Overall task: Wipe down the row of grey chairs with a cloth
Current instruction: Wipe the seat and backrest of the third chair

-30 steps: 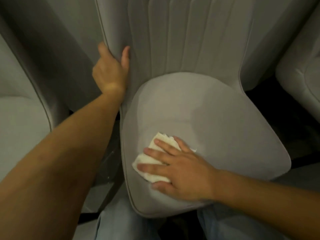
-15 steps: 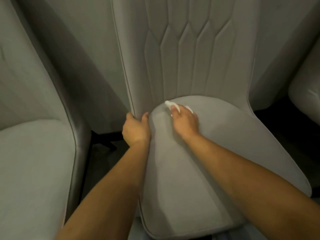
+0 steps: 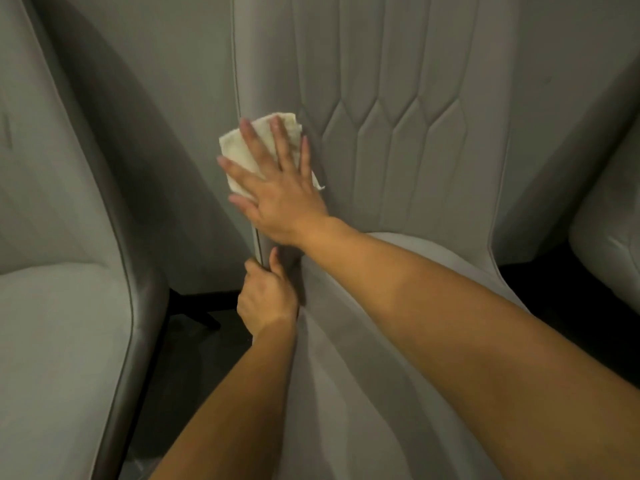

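Note:
A grey upholstered chair point(image 3: 398, 140) with a stitched backrest fills the middle of the head view. My right hand point(image 3: 277, 181) lies flat with spread fingers on a folded white cloth point(image 3: 239, 150), pressing it against the left part of the backrest. Below it, my left hand point(image 3: 266, 299) grips the chair's left edge where backrest and seat meet, thumb on the front. The chair's seat point(image 3: 363, 393) runs down under my right forearm.
Another grey chair point(image 3: 59, 323) stands close on the left, and a third point(image 3: 609, 230) shows at the right edge. A dark floor gap point(image 3: 194, 341) with a black chair leg lies between the left and middle chairs. A grey wall is behind.
My right hand has moved the cloth from the seat's front to its back and then up onto the backrest's left side. My left hand slid down the chair's edge.

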A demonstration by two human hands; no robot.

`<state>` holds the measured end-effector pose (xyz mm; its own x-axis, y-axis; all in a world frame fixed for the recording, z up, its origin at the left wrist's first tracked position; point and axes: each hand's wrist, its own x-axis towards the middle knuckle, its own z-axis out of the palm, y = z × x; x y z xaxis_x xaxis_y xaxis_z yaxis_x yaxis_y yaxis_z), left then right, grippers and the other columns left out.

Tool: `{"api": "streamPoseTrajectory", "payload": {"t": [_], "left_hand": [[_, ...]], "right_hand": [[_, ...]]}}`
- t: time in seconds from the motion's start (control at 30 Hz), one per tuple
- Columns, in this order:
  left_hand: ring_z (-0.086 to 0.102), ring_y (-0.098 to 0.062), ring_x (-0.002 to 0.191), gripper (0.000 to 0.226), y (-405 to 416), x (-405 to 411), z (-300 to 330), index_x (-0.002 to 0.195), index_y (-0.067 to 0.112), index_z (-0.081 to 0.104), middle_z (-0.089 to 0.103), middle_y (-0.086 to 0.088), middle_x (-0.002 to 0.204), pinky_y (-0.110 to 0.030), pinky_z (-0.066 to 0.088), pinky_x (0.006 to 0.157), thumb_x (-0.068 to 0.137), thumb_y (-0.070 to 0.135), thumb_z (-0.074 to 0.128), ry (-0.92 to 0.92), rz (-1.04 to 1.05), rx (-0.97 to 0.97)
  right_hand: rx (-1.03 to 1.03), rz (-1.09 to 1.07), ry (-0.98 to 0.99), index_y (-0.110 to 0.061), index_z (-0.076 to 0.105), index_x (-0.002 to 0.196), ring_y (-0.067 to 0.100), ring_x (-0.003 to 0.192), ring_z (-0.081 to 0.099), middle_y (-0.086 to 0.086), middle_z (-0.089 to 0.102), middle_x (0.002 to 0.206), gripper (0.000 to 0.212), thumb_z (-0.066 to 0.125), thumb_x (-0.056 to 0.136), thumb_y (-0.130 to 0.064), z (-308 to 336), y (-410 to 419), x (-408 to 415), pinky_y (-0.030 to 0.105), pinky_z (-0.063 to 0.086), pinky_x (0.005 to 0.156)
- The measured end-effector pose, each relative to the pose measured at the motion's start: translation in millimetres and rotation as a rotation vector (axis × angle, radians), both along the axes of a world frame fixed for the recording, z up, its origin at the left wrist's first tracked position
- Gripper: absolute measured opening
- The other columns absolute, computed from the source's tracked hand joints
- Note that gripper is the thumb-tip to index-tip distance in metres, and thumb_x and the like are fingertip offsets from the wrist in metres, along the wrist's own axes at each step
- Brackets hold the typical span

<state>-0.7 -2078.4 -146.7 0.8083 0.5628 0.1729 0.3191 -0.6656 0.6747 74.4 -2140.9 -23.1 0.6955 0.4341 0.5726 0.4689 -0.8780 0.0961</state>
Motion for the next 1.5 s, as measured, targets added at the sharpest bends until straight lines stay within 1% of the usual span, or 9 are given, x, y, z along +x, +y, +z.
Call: {"api": "streamPoseTrajectory", "payload": {"t": [0.3, 0.4, 0.57, 0.73, 0.87, 0.97, 1.07, 1.2, 1.5], "left_hand": [[0.062, -0.033, 0.078, 0.067, -2.1, 2.2, 6.4, 0.109, 0.015, 0.051, 0.066, -0.009, 0.092, -0.039, 0.044, 0.063, 0.092, 0.068, 0.012, 0.004, -0.012, -0.019], [0.06, -0.035, 0.078, 0.074, -2.7, 2.5, 5.6, 0.106, 0.014, 0.051, 0.066, -0.011, 0.092, -0.039, 0.037, 0.061, 0.089, 0.07, 0.006, -0.01, -0.008, -0.023], [0.06, -0.039, 0.082, 0.074, -4.4, 1.2, 5.9, 0.107, 0.013, 0.052, 0.067, -0.015, 0.095, -0.038, 0.031, 0.063, 0.089, 0.069, 0.006, -0.018, 0.016, -0.03], [0.059, -0.036, 0.077, 0.068, -3.2, -0.7, 6.2, 0.101, 0.015, 0.05, 0.065, -0.011, 0.089, -0.039, 0.032, 0.061, 0.091, 0.068, 0.008, 0.003, 0.008, -0.039], [0.051, -0.026, 0.066, 0.07, -2.8, -1.4, 4.5, 0.102, 0.016, 0.05, 0.064, -0.008, 0.084, -0.037, 0.035, 0.059, 0.089, 0.07, 0.008, -0.014, 0.01, -0.026], [0.06, -0.033, 0.077, 0.071, -3.3, -0.7, 4.8, 0.117, 0.017, 0.049, 0.067, -0.01, 0.093, -0.039, 0.04, 0.064, 0.09, 0.071, 0.012, -0.016, 0.009, -0.03], [0.063, -0.039, 0.091, 0.068, -12.6, 0.6, 10.4, 0.137, 0.021, 0.035, 0.067, -0.012, 0.111, -0.043, 0.044, 0.07, 0.092, 0.069, 0.021, -0.042, -0.014, -0.021], [0.064, -0.038, 0.089, 0.072, -16.6, 0.2, 14.8, 0.139, 0.02, 0.032, 0.068, -0.012, 0.111, -0.039, 0.04, 0.065, 0.09, 0.072, 0.022, -0.042, -0.022, 0.021], [0.066, -0.033, 0.085, 0.065, -18.3, -3.0, 16.6, 0.134, 0.018, 0.033, 0.066, -0.01, 0.112, -0.039, 0.049, 0.065, 0.093, 0.067, 0.026, -0.065, -0.024, 0.024]], "right_hand": [[-0.435, 0.207, -0.42, -0.027, 0.037, 0.152, 0.044, 0.146, 0.025, 0.009, 0.032, 0.16, 0.063, 0.038, 0.096, -0.055, 85.3, -44.3, 66.5, 0.073, 0.005, 0.109], [-0.267, -0.026, -0.316, -0.033, 0.028, 0.155, 0.037, 0.148, 0.025, 0.005, 0.029, 0.162, 0.066, 0.026, 0.095, -0.059, 143.6, -46.9, 93.9, 0.067, 0.007, 0.113], [0.222, -0.262, -0.229, -0.033, 0.06, 0.13, 0.023, 0.13, 0.049, -0.005, 0.059, 0.136, 0.057, 0.029, 0.091, -0.061, 176.1, -30.9, 95.6, 0.035, 0.027, 0.104], [-0.201, -0.039, -0.229, -0.036, 0.037, 0.151, 0.036, 0.152, 0.009, -0.001, 0.021, 0.164, 0.063, 0.029, 0.091, -0.052, 94.4, -2.2, 49.5, 0.066, 0.002, 0.115], [-0.477, 0.183, -0.337, -0.027, 0.062, 0.133, 0.042, 0.147, 0.024, 0.005, 0.043, 0.154, 0.051, 0.035, 0.097, -0.052, 92.5, -23.7, 49.3, 0.072, 0.01, 0.113], [-0.691, 0.245, -0.361, -0.026, 0.047, 0.146, 0.046, 0.145, 0.024, 0.012, 0.04, 0.155, 0.057, 0.026, 0.102, -0.055, 135.8, -44.3, 71.7, 0.073, 0.004, 0.111], [-0.483, 0.058, -0.315, -0.033, 0.025, 0.154, 0.041, 0.147, 0.023, 0.012, 0.028, 0.161, 0.06, 0.018, 0.1, -0.058, 182.0, -72.9, 101.0, 0.067, 0.011, 0.113], [-0.037, -0.203, -0.18, -0.032, 0.045, 0.143, 0.033, 0.135, 0.042, 0.007, 0.046, 0.15, 0.068, 0.022, 0.092, -0.07, 214.8, -120.5, 116.2, 0.044, 0.03, 0.109], [0.105, -0.27, -0.306, -0.04, 0.025, 0.155, 0.032, 0.152, 0.012, -0.001, 0.02, 0.165, 0.062, 0.024, 0.096, -0.057, 147.3, -63.5, 94.9, 0.061, 0.004, 0.117]]}}
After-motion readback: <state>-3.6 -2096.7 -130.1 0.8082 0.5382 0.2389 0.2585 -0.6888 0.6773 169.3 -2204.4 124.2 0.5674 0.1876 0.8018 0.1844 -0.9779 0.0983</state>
